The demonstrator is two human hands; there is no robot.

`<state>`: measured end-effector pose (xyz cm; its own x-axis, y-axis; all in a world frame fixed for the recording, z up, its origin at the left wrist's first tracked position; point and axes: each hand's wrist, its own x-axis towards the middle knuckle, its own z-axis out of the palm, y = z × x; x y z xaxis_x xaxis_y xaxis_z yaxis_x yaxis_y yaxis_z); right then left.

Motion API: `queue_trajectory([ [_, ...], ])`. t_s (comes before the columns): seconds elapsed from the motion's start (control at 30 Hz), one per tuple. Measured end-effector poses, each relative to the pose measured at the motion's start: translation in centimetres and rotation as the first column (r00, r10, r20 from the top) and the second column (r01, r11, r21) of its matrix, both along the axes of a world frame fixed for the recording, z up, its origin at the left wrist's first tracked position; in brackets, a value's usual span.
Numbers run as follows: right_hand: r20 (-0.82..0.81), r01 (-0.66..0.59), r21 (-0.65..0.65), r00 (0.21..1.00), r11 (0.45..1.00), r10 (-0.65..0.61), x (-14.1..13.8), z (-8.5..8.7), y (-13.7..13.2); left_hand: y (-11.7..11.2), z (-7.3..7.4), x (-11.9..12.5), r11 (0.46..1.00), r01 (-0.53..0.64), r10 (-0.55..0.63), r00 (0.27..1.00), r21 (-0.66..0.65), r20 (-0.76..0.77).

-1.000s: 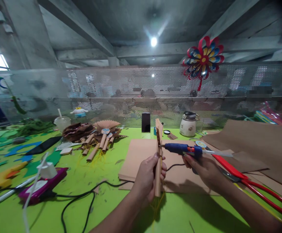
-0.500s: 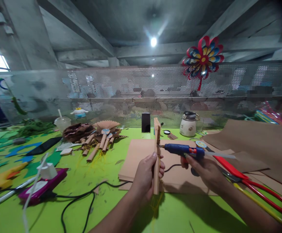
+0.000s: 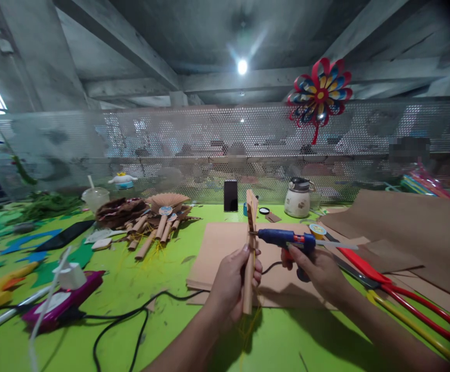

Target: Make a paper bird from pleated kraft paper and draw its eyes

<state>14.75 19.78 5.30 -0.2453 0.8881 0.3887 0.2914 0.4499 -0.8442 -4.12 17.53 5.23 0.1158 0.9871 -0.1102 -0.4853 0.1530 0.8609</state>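
My left hand (image 3: pixel 234 276) is closed round the rolled handle of a brown paper fan (image 3: pixel 250 217), held upright and seen nearly edge-on. Yellow string (image 3: pixel 250 325) dangles below the handle. In my right hand (image 3: pixel 317 268) is a blue hot glue gun (image 3: pixel 284 237), its fingers wrapped round the grip. The nozzle points left and meets the fan just above my left hand. A pale glue stick (image 3: pixel 343 245) sticks out of the gun's back end. Beneath both hands lies a stack of brown paper (image 3: pixel 217 248). Whether glue is coming out is too small to tell.
Red-handled scissors (image 3: pixel 383 284) lie at right beside large brown paper sheets (image 3: pixel 410 217). Several finished-looking paper fans (image 3: pixel 165 217) are piled at left. A purple power strip (image 3: pixel 65 302) and black cable (image 3: pixel 147 302) sit front left. A phone (image 3: pixel 230 196) and white bottle (image 3: pixel 297 198) stand behind.
The glue gun and my right hand have shifted slightly left, along with a small leftward shift of the whole view. The fan's upper part has turned a little, showing more of its folds.
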Motion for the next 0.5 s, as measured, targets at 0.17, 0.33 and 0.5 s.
queue_trajectory([
  [0.17, -0.024, -0.013, -0.011, 1.0, 1.0, 0.013, -0.06, 0.0, -0.08, 0.05, 0.09, -0.03, 1.0, -0.017, 0.017, 1.0, 0.017, 0.014],
  [0.33, -0.049, -0.016, -0.009, 0.999, 1.0, 0.016, -0.2, -0.48, 0.24, -0.1, 0.31, 0.01, 1.0, -0.03, 0.03, 0.999, -0.006, 0.014],
  [0.5, -0.075, -0.035, -0.036, 0.997, 0.999, 0.032, -0.06, -0.8, 0.44, -0.15, 0.4, -0.02, 1.0, -0.022, 0.022, 0.999, 0.009, 0.047],
])
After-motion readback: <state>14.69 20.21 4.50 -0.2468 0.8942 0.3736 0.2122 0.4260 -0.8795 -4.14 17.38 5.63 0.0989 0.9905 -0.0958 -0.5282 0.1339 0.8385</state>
